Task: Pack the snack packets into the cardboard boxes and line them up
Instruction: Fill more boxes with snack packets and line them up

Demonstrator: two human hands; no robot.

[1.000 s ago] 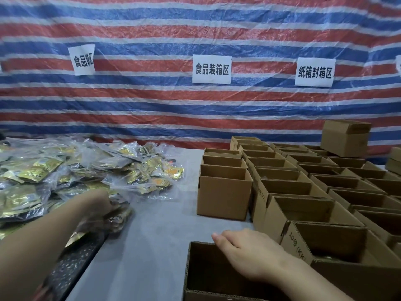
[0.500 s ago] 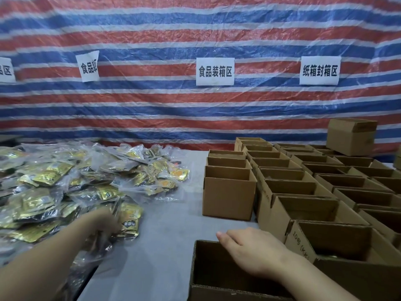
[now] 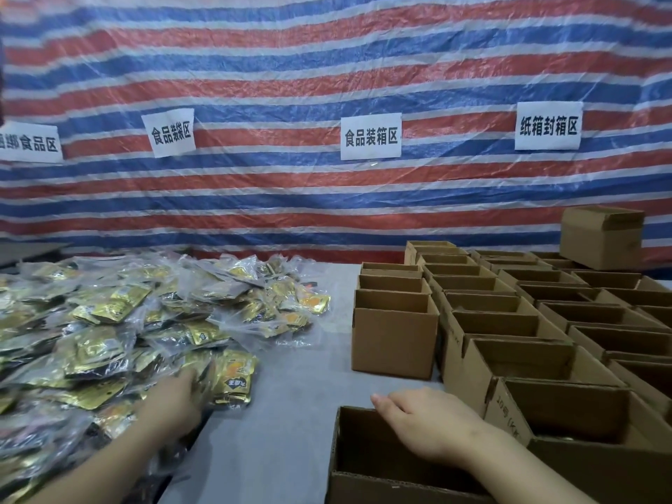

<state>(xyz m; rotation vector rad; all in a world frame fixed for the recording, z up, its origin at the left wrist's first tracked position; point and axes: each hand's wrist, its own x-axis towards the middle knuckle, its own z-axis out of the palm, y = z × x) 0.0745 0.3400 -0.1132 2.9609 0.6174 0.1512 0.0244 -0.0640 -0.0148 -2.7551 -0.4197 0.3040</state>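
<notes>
Nearest, the right hand (image 3: 432,427) lies flat with relaxed fingers on the rim of an open cardboard box (image 3: 367,467); the left hand (image 3: 174,398) reaches into the snack packets (image 3: 120,321), its grip hidden. Beyond the right hand, rows of open boxes (image 3: 538,314) line the grey table (image 3: 283,412), before a striped tarp (image 3: 327,67)
</notes>
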